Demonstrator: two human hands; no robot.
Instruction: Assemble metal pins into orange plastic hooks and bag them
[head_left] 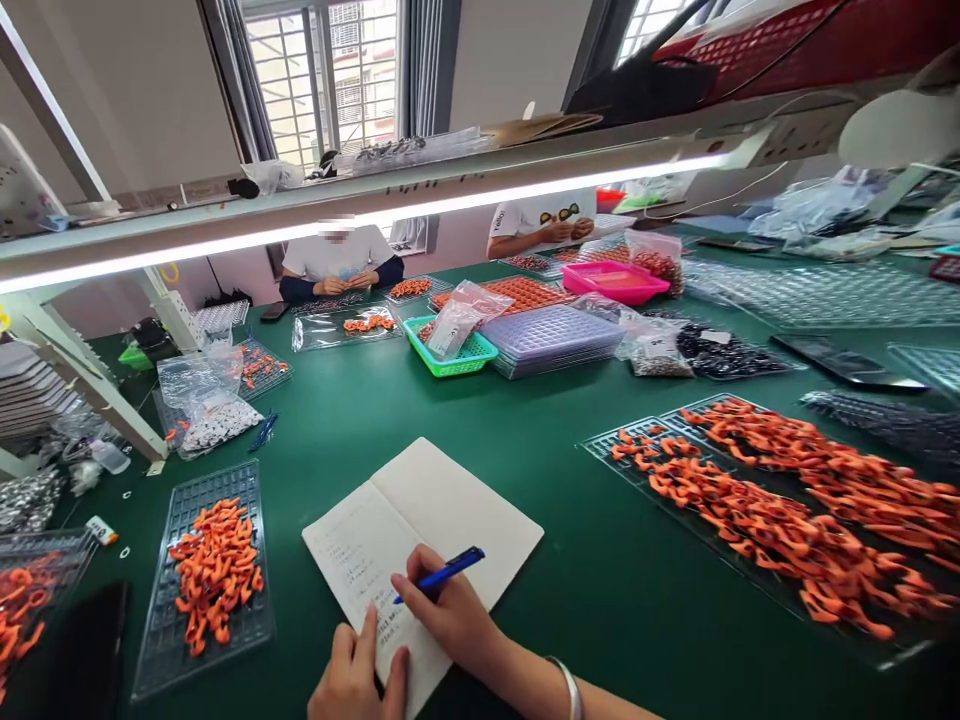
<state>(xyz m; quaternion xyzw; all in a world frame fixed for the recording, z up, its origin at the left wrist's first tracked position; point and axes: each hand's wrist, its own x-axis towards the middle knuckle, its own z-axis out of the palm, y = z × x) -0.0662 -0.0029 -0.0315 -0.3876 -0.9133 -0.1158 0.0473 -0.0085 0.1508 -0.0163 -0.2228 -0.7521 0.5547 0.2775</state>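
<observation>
blue pen (442,574) pinched in the right hand (450,615), tip down on the left page of the open notebook (420,540) lying on the green table (525,450) between 2 lots of orange clips, left tray (206,575) and right trays (787,510). left hand (358,675) flat with fingers spread narrow, pinning the page's lower edge, holding nothing. left page looks about half filled with faint lines, right page blank, so the note-taking seems partway done.
</observation>
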